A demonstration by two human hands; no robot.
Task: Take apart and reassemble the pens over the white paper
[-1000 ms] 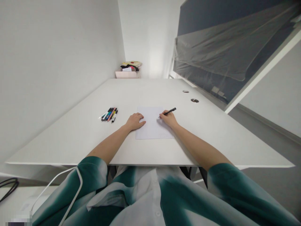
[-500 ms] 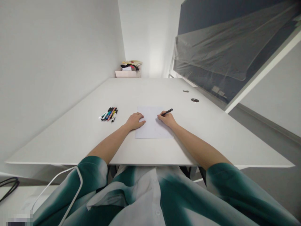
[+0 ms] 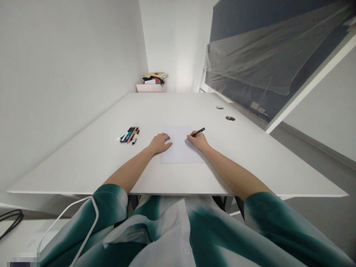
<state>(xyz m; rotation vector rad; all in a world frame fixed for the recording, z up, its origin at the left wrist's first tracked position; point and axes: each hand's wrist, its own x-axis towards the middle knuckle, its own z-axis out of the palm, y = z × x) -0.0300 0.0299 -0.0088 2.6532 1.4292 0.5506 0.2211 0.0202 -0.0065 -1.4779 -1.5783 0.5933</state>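
Head view: hands apart, the right hand (image 3: 198,141) pinching a black pen (image 3: 199,131) at a paper sheet (image 3: 180,154), the left hand (image 3: 159,144) resting flat at its edge, the step seemingly writing, calling for a steady pen tip

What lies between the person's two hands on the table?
A white sheet of paper lies between the left hand and the right hand, as the head view shows.
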